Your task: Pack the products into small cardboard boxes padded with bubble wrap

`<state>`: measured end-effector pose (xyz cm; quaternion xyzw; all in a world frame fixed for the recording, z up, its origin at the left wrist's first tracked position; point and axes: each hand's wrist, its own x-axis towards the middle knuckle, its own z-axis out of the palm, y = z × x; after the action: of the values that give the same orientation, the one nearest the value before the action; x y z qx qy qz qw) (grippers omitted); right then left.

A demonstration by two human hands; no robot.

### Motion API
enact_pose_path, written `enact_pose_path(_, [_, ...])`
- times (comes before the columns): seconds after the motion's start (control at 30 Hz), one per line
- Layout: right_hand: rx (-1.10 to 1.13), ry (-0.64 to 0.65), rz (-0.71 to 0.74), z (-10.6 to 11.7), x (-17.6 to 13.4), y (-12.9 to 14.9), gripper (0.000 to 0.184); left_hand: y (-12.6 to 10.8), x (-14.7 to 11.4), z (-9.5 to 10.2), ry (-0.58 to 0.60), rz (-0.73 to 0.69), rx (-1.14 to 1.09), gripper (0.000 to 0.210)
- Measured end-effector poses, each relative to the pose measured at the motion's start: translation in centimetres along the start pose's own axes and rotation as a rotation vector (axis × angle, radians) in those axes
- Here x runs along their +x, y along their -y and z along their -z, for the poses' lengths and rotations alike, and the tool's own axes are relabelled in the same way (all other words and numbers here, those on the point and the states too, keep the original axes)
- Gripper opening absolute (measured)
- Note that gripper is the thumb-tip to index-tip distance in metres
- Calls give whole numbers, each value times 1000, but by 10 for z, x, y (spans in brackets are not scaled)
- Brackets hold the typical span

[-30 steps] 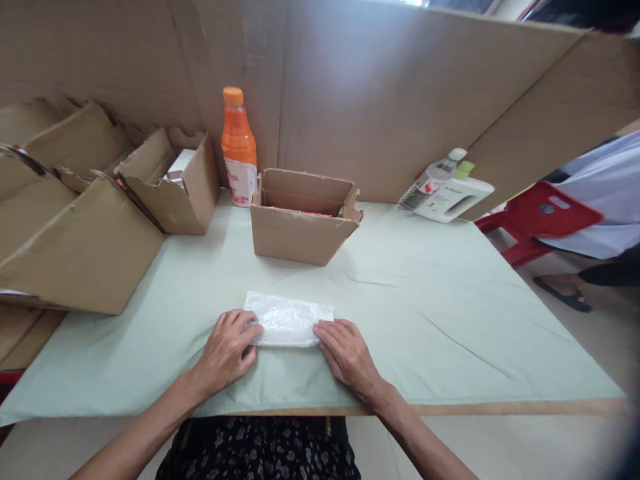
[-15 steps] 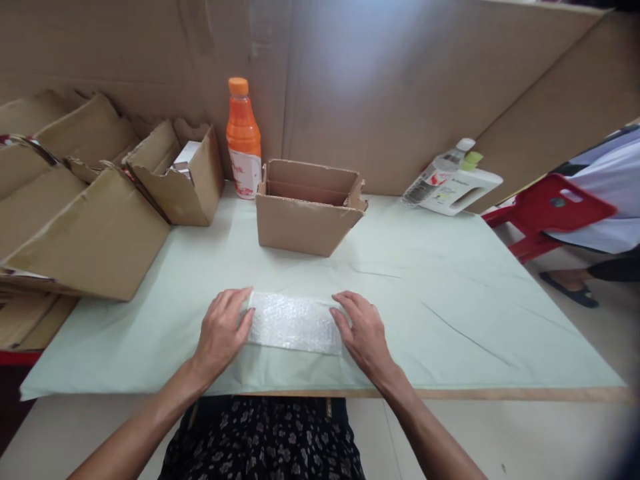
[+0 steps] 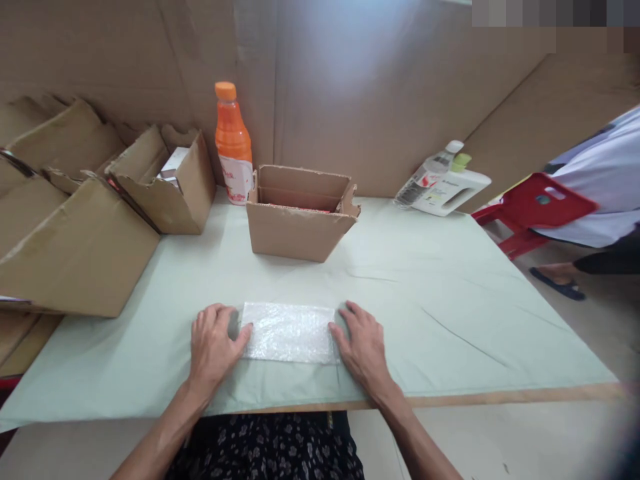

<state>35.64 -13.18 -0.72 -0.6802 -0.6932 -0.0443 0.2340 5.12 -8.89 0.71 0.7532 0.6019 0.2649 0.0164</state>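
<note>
A flat rectangle of clear bubble wrap (image 3: 291, 335) lies on the pale green tablecloth (image 3: 430, 287) near the table's front edge. At its left end rests my left hand (image 3: 215, 340), thumb touching the wrap and fingers apart from the thumb. My right hand (image 3: 363, 343) is at the other end, its thumb against the wrap's edge and its fingers spread on the cloth. Neither hand grips the wrap. Beyond it stands an open cardboard box (image 3: 295, 230) with something red just visible inside.
Several cut cardboard boxes (image 3: 95, 253) crowd the left side; one bin (image 3: 193, 190) holds small white boxes. An orange bottle (image 3: 234, 143) stands by the cardboard wall. At the back right are a clear bottle (image 3: 430, 175) and a white jug (image 3: 457, 190). A person sits on a red chair (image 3: 550, 200).
The view has shifted slightly. My left hand's fingers have moved off the wrap's left end and opened wider; my right hand's fingers also sit farther from its corner. The wrap lies flat in both.
</note>
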Motion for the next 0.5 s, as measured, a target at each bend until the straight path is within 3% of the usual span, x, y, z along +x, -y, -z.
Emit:
enact_pose_path(0.1, [121, -9, 30, -8, -1, 17, 20, -11, -8, -7, 51, -13, -61, 1])
enact_pose_path(0.2, [291, -2, -97, -4, -7, 21, 22, -20, -16, -14, 46, 32, -202, 17])
enact_pose_path(0.3, [444, 110, -189, 4, -14, 16, 50, -20, -22, -15, 45, 47, -290, 46])
enact_pose_path(0.33, [480, 148, -158, 8, -14, 16, 53, -18, -21, -13, 54, 5, -323, 47])
enact_pose_path(0.4, [523, 178, -22, 16, -5, 18, 42, -15, -12, -5, 85, -136, -402, 37])
enact_pose_path(0.5, [536, 96, 158, 43, 33, 25, 30, -18, 29, 21, 49, -321, -448, 32])
